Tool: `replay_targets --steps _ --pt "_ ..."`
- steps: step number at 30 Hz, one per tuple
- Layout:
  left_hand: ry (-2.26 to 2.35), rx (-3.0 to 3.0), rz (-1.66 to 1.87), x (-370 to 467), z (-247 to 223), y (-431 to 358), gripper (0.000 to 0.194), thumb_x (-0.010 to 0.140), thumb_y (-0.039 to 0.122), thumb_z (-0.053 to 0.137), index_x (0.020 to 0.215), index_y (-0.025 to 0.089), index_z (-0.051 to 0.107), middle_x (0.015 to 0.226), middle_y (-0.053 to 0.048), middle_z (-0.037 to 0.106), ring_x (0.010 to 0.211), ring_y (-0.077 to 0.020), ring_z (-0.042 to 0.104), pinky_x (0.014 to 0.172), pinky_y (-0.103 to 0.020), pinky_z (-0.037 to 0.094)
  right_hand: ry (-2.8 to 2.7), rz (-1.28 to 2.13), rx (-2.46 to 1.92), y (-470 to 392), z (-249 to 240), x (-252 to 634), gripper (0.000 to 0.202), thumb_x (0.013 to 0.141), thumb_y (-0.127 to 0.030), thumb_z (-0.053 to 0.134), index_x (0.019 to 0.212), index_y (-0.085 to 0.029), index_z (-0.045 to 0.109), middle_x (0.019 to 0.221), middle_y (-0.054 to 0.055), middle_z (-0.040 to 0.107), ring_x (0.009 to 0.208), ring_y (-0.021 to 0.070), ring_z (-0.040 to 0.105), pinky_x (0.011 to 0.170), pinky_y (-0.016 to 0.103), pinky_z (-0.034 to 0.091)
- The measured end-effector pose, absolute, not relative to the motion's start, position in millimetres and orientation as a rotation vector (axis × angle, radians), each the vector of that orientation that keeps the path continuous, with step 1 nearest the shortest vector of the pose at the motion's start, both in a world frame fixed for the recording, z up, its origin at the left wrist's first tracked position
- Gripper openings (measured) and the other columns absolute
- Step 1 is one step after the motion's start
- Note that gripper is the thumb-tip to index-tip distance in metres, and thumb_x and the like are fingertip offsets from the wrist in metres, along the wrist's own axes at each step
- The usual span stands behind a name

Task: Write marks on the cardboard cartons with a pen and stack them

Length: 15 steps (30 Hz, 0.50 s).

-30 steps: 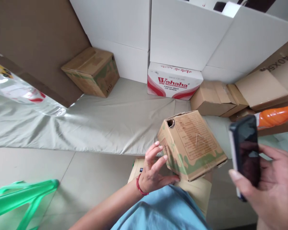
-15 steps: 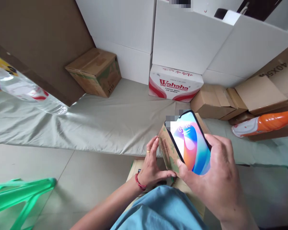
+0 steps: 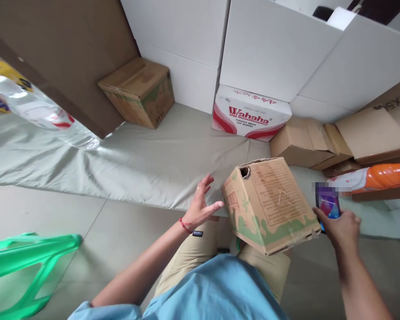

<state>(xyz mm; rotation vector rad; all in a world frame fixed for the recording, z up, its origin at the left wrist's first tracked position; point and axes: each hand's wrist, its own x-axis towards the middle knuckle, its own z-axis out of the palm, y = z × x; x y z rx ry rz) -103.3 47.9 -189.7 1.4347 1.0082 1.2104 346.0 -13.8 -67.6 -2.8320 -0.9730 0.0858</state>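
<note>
A brown cardboard box (image 3: 276, 204) with green print stands tilted at the front edge of the covered bench, above my lap. One upper corner has a torn hole. My left hand (image 3: 202, 206) is just left of the box, fingers spread and holding nothing. On the box's right side, my right hand (image 3: 342, 224) grips a smartphone (image 3: 329, 202) with its screen lit. An orange-capped bottle-shaped container (image 3: 383, 177) lies just beyond the phone.
A grey-green cloth (image 3: 146, 160) covers the bench. At the back are a Wahaha water carton (image 3: 250, 113), a brown box (image 3: 143, 91) and more cartons (image 3: 303, 140). Clear plastic bottles (image 3: 50, 111) are at left. A green plastic stool (image 3: 33, 262) stands on the floor.
My right hand has carried the phone from in front of the box to its right side, uncovering the box. My left hand has come off the box and opened. The view has shifted slightly.
</note>
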Motion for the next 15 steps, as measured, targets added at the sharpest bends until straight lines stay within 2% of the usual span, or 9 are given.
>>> replay_targets --steps 3,5,7,9,12,15 --pt "1.013 1.362 1.165 -106 -182 53 0.111 0.080 0.081 0.083 0.166 0.025 0.041 0.164 -0.024 0.050 0.157 -0.0432 0.049 0.129 -0.068 0.040 -0.822 0.161 -2.894 -12 -97 353 0.102 0.079 -0.065 0.068 0.153 0.004 0.053 0.151 0.043 0.050 0.135 0.0558 0.062 0.114 0.061 0.052" --pt "1.016 1.320 1.118 -107 -176 58 0.112 0.076 0.084 0.083 0.162 0.021 0.048 0.162 -0.025 0.054 0.155 -0.0430 0.051 0.129 -0.066 0.040 -0.820 0.191 -2.901 -12 -109 358 0.100 0.081 -0.066 0.067 0.152 0.003 0.055 0.151 0.044 0.050 0.139 0.0579 0.058 0.115 0.063 0.048" --pt "1.025 1.297 1.086 -106 -169 66 0.103 0.080 0.087 0.077 0.154 0.018 0.057 0.154 -0.024 0.062 0.150 -0.0414 0.058 0.129 -0.063 0.042 -0.821 0.233 -2.899 -10 -115 364 0.098 0.082 -0.069 0.065 0.149 0.003 0.059 0.148 0.045 0.053 0.144 0.0595 0.053 0.118 0.066 0.044" --pt "1.044 1.288 1.075 -99 -164 77 0.086 0.090 0.086 0.065 0.141 0.016 0.067 0.144 -0.021 0.071 0.143 -0.0385 0.064 0.129 -0.060 0.043 -0.810 0.234 -2.887 -7 -118 366 0.099 0.082 -0.072 0.063 0.145 0.004 0.061 0.148 0.046 0.052 0.146 0.0629 0.048 0.117 0.073 0.042" --pt "1.059 1.260 1.067 -80 -159 95 0.077 0.104 0.081 0.043 0.126 0.016 0.076 0.138 -0.016 0.076 0.140 -0.0342 0.066 0.130 -0.054 0.042 -0.870 0.149 -2.810 -11 -117 351 0.095 0.085 -0.071 0.059 0.151 -0.003 0.059 0.156 0.038 0.049 0.153 0.0604 0.038 0.118 0.076 0.041" --pt "1.036 1.239 1.015 -57 -158 104 0.085 0.105 0.082 0.031 0.120 0.015 0.080 0.130 -0.014 0.081 0.132 -0.0347 0.070 0.124 -0.051 0.050 -1.322 0.354 -2.511 -35 -121 310 0.073 0.098 -0.063 0.051 0.158 -0.023 0.054 0.149 0.023 0.061 0.156 0.0480 0.042 0.119 0.067 0.047"
